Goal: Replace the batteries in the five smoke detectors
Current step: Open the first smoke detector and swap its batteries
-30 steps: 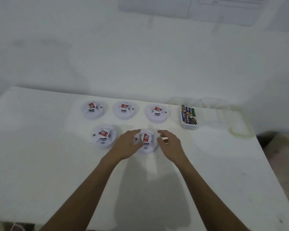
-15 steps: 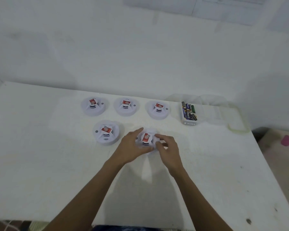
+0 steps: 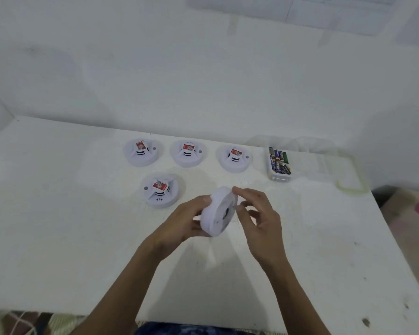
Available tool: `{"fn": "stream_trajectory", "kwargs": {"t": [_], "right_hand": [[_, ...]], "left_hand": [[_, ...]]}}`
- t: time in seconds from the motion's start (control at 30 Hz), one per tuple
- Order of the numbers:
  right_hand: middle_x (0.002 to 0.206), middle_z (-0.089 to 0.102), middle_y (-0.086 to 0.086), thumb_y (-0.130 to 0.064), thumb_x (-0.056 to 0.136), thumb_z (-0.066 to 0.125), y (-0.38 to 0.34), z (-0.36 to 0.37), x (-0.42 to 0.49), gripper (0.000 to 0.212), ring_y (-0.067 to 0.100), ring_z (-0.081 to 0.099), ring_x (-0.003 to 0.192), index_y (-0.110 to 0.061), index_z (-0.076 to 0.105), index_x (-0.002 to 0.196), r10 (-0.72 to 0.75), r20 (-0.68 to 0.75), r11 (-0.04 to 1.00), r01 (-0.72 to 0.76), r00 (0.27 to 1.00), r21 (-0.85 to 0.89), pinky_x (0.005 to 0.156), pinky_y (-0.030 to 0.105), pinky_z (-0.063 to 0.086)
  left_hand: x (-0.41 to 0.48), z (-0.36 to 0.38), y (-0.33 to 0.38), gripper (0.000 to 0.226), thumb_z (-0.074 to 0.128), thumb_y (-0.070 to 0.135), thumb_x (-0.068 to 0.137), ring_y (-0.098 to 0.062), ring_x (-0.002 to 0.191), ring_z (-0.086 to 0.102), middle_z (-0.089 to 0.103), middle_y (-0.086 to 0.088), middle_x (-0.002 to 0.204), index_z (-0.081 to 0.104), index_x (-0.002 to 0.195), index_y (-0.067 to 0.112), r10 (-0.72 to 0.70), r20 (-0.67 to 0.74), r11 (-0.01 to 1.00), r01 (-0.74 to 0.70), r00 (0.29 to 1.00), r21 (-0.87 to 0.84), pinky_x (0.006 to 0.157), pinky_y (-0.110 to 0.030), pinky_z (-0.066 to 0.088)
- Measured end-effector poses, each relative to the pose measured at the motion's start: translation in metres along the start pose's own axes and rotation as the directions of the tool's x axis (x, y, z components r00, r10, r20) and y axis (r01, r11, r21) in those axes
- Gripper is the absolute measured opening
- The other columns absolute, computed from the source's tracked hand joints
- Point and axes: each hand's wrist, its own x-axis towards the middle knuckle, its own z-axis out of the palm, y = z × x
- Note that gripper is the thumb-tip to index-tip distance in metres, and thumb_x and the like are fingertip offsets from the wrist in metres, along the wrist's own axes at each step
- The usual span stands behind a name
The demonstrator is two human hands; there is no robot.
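The near detector (image 3: 218, 212) is now off the bench (image 3: 58, 213) and flipped (battery side reachable, I think); my left hand (image 3: 184, 221) grips it, and the right hand (image 3: 261, 218) fingers (image 3: 242, 191) pinch its rim.

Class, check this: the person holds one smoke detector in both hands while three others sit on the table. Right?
No. The head view shows four other detectors, not three, on the table. The left hand and right hand do hold the lifted detector.

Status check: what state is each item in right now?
Held detector: lifted, tilted on edge.
Four detectors: flat on table, face up.
Battery box: open, batteries inside.
Lid: off, right of box.
Left hand: grips held detector.
Right hand: pinches its rim.
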Motion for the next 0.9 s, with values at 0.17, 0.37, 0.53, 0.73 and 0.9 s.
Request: {"fn": "stream_trajectory", "kwargs": {"t": [0.17,0.37,0.53,0.73,0.9], "right_hand": [[0.111,0.055,-0.003,-0.041,0.087,0.051,-0.006,0.005,-0.007,0.043,0.015,0.056,0.104,-0.02,0.063,0.122,-0.084,0.064,0.992,0.09,0.994,-0.089,0.079,0.018,0.049],[0.104,0.05,-0.009,-0.051,0.083,0.052,-0.01,0.009,-0.016,0.05,0.01,0.05,0.101,-0.023,0.064,0.122,-0.071,0.083,0.973,0.088,0.994,-0.215,0.08,0.004,0.04],[0.1,0.05,-0.014,-0.057,0.082,0.049,-0.013,0.011,-0.022,0.049,0.004,0.045,0.098,-0.029,0.064,0.12,-0.037,0.073,0.946,0.059,0.997,-0.319,0.075,0.004,0.035],[0.097,0.048,-0.014,-0.06,0.081,0.05,-0.02,0.012,-0.025,0.052,0.009,0.041,0.094,-0.028,0.064,0.12,-0.063,0.039,0.922,0.073,0.997,-0.38,0.076,0.018,0.04],[0.103,0.05,-0.013,-0.073,0.072,0.052,-0.027,0.01,-0.024,0.067,0.007,0.04,0.098,-0.027,0.063,0.119,-0.077,0.071,0.868,0.101,0.995,-0.485,0.08,0.026,0.044]], "left_hand": [[-0.01,0.005,-0.001,0.051,0.019,0.047,0.098,-0.026,0.09,0.072,0.075,-0.006,0.101,0.065,0.108,0.026,-0.093,-0.003,0.943,0.087,0.996,-0.323,0.07,-0.035,0.06],[-0.018,0.005,-0.001,0.058,0.022,0.052,0.097,-0.025,0.089,0.072,0.073,-0.012,0.104,0.07,0.103,0.02,-0.105,0.011,0.888,0.099,0.994,-0.448,0.07,-0.033,0.06],[-0.02,0.004,-0.003,0.058,0.024,0.046,0.097,-0.027,0.088,0.07,0.072,-0.014,0.104,0.075,0.1,0.019,-0.103,-0.036,0.858,0.07,0.994,-0.51,0.074,-0.035,0.057],[-0.019,0.005,-0.007,0.058,0.023,0.038,0.098,-0.026,0.086,0.071,0.074,-0.011,0.101,0.078,0.094,0.021,-0.051,-0.077,0.824,-0.002,0.996,-0.567,0.073,-0.036,0.058],[-0.019,0.006,-0.009,0.054,0.018,0.046,0.099,-0.025,0.097,0.07,0.072,-0.009,0.111,0.062,0.116,0.019,-0.057,-0.076,0.827,0.005,0.995,-0.562,0.08,-0.038,0.057]]}}
